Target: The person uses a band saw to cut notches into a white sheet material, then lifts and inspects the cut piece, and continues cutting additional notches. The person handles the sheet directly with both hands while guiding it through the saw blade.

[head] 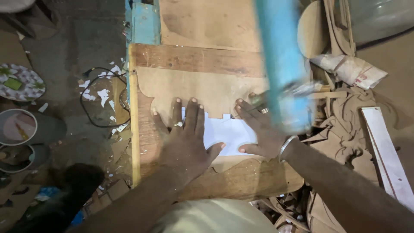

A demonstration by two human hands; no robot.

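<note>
Fingers spread flat on white sheet, brown board, wooden workbench, scrap-littered floor

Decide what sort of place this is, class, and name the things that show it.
Probably a woodworking shop: both hands, left hand and right hand, press a cut board on a wooden bench, with offcuts heaped alongside.

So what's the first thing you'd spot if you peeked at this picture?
Two hands pressed flat in the middle: the left hand and the right hand spread on a thin brown board with white paper under it. Next, the blurry blue arm of a machine reaching down over the right hand, and curly wood offcuts heaped at the right.
</note>
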